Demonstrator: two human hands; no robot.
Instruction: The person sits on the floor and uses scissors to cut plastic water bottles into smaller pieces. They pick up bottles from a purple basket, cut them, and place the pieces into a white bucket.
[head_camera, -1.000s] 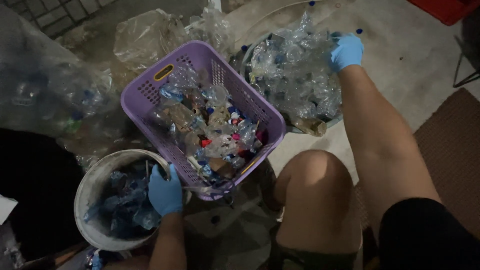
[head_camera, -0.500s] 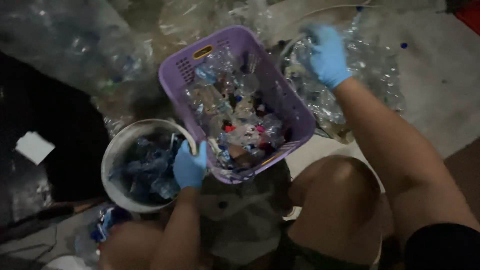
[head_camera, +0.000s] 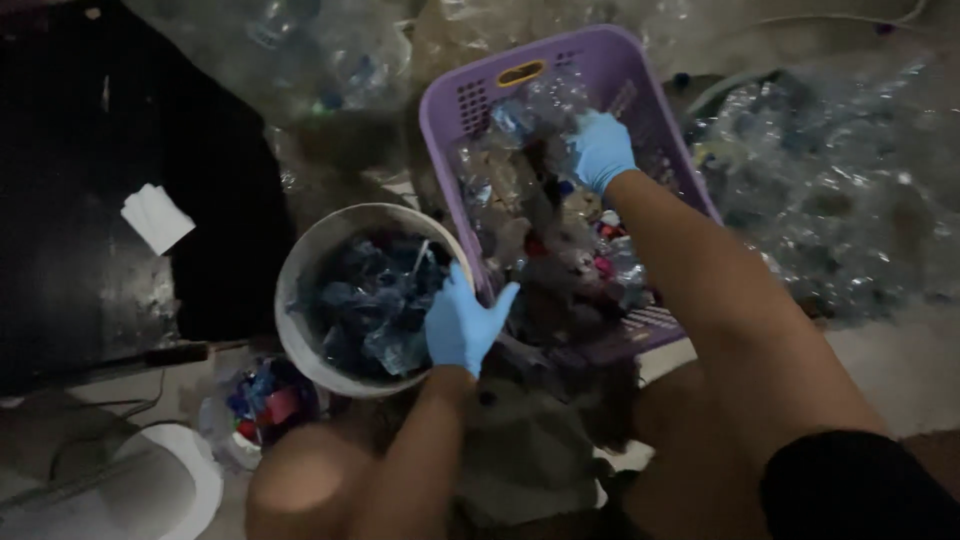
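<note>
We start with the biggest thing near us, the heap of clear crushed plastic bottles (head_camera: 850, 190) spreading from twelve to three o'clock, then the black sheet (head_camera: 110, 180) filling nine to eleven o'clock with a scrap of white paper (head_camera: 157, 217) on it

The purple basket (head_camera: 600, 70) sits at about one o'clock from our knees, its long axis running from eleven o'clock down toward five. It is packed with crumpled bottles and coloured caps (head_camera: 560, 240). Just beside its near left corner, at about ten o'clock from our left hand (head_camera: 462, 322), stands the round grey bucket (head_camera: 345, 225) holding bluish plastic bits

Our right hand (head_camera: 602, 150), in a blue glove, is the one down inside the basket, at its far half. Its fingers curl down into the pile, but we cannot tell what they pinch, since the tips are buried. The left hand, also gloved, rests over the gap where bucket rim and basket wall meet, fingers spread, thumb out toward the basket; it grips nothing we can see

A small bag of coloured caps (head_camera: 265, 405) lies at seven o'clock, and a white rounded object (head_camera: 180, 480) is cut off at the bottom left. The whole picture is dim and blurred, so single bottles are hard to separate
</note>
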